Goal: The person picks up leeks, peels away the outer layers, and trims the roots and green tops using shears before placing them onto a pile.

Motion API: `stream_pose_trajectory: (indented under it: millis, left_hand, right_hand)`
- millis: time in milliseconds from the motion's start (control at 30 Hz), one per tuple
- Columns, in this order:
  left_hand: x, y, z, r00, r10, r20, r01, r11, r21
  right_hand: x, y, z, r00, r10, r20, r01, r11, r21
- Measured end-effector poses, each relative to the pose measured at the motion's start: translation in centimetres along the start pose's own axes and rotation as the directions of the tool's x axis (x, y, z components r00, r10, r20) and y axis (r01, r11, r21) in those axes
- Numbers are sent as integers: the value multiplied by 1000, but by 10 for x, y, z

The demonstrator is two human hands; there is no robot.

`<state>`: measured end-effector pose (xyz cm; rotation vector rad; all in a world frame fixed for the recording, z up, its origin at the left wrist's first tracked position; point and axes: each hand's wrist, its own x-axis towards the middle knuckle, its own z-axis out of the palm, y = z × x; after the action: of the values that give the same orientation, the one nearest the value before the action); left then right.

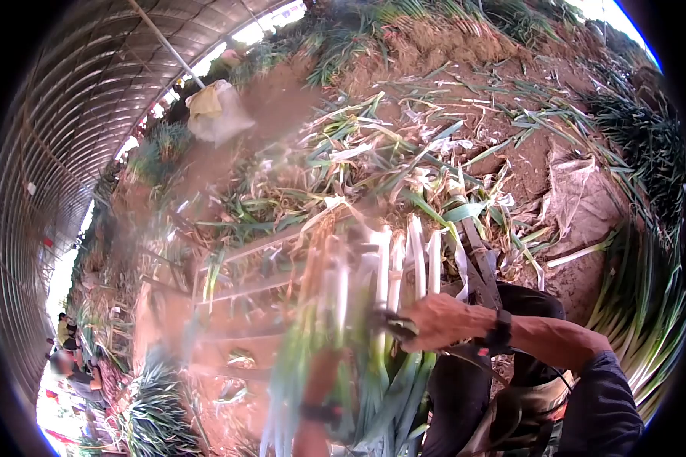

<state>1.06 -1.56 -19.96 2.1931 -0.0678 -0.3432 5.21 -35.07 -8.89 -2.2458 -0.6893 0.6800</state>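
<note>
Several long green onions lie side by side in front of my knees, white shafts pointing away and green leaves hanging toward me. Above their shafts, my right hand, with a black band at its wrist, is closed around a small dark tool whose kind I cannot make out. Motion smears my left hand, which is over the leaves of the left-hand onions; its fingers do not show clearly. The onions nearest it are blurred too.
Stripped leaves litter the soil ahead. A wooden frame is at the left. Onion heaps lie at right and lower left. A pale sack stands farther off. Other people are at far left, under an arched roof.
</note>
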Motion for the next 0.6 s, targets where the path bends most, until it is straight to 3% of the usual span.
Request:
stream_pose_trajectory:
  millis: [67, 100, 167, 233, 367, 467, 600]
  left_hand:
    - [-3, -1, 0, 999, 28, -42, -24, 994, 103]
    - [-5, 7, -1, 997, 42, -62, -32, 987, 155]
    - [-12, 28, 1, 993, -94, -77, 105, 981, 164]
    - [-21, 31, 6, 994, -101, -46, 109, 972, 209]
    - [-18, 42, 23, 958, -269, -104, 283, 945, 166]
    - [-12, 64, 30, 965, -251, -72, 261, 927, 270]
    - [6, 57, 45, 981, -190, -44, 193, 917, 348]
  right_hand:
    - [-30, -15, -7, 993, -113, -17, 112, 992, -66]
    - [-40, -24, -10, 994, -104, -26, 102, 993, -67]
    - [-48, -26, -9, 997, -68, -49, 64, 995, -82]
    - [-50, -18, -5, 997, -13, -77, 5, 994, -109]
    - [-56, 13, 1, 964, 25, -264, -84, 973, -213]
    - [-68, 27, 2, 920, 52, -389, -137, 971, -195]
    - [-89, 39, -3, 895, 214, -391, -318, 921, -223]
